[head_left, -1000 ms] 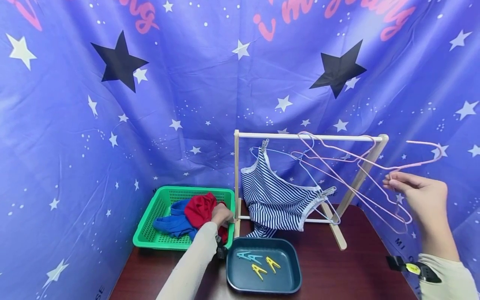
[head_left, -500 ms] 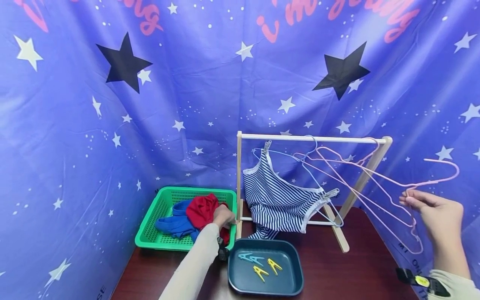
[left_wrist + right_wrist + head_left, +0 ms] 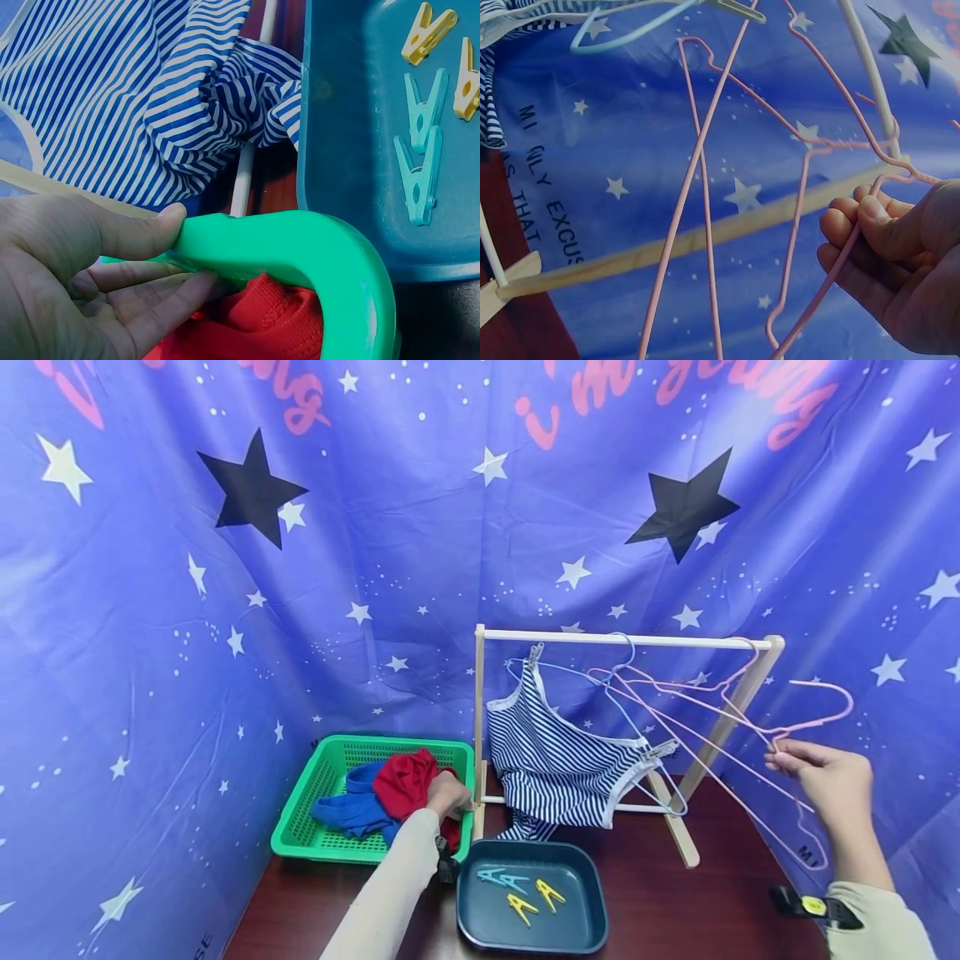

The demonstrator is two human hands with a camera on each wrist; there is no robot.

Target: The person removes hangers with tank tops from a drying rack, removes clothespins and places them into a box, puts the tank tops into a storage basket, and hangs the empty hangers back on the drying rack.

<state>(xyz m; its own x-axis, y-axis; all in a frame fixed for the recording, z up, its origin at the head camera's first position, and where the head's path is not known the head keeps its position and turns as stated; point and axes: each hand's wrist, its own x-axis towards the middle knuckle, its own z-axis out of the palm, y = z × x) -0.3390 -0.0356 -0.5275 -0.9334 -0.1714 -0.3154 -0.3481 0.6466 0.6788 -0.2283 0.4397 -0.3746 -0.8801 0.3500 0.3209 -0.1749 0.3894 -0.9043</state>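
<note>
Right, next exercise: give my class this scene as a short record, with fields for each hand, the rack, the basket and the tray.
Left hand: the left hand grips the rim of the green basket
Right hand: the right hand pinches a pink hanger near its hook
Rack: the rack bears a second pink hanger and a blue hanger holding a striped top
Basket contents: red cloth, blue cloth
Tray contents: the dark blue tray holds two yellow pegs and two light blue pegs
</note>
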